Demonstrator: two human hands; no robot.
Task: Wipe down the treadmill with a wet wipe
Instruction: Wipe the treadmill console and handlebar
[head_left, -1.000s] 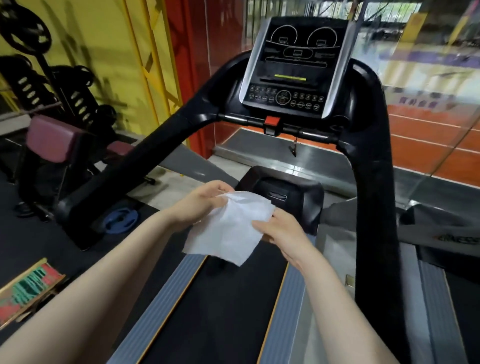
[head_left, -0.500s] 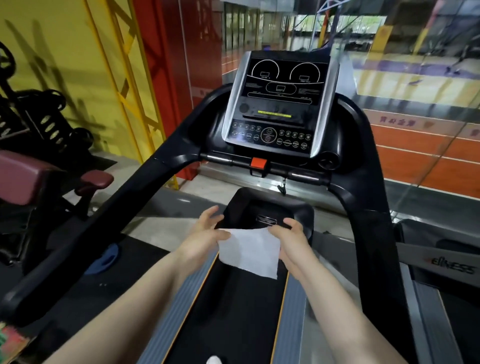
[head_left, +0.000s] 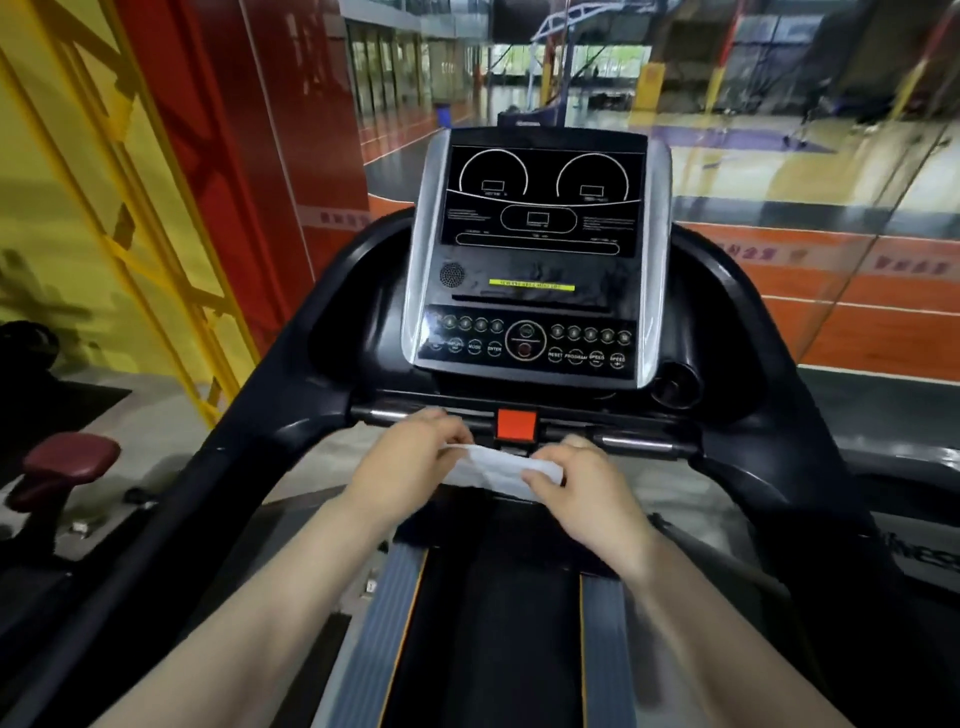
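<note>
The black treadmill fills the head view, its console (head_left: 535, 260) upright ahead with dark screen and button rows. A crossbar (head_left: 634, 441) with a red stop button (head_left: 516, 424) runs just below the console. A white wet wipe (head_left: 493, 470), folded into a narrow band, is stretched between both hands just under that bar. My left hand (head_left: 410, 462) pinches its left end and my right hand (head_left: 587, 493) pinches its right end. The black belt (head_left: 498, 639) lies below my forearms.
Black handrails (head_left: 249, 467) slope down on both sides. A dark red padded bench seat (head_left: 70, 457) stands at the left by a yellow frame (head_left: 130, 249). A glass wall (head_left: 831, 208) to the right shows an orange and yellow sports court.
Both hands have risen from above the motor cover to just below the crossbar, and the wipe has been folded from an open sheet into a narrow band. The console looms closer.
</note>
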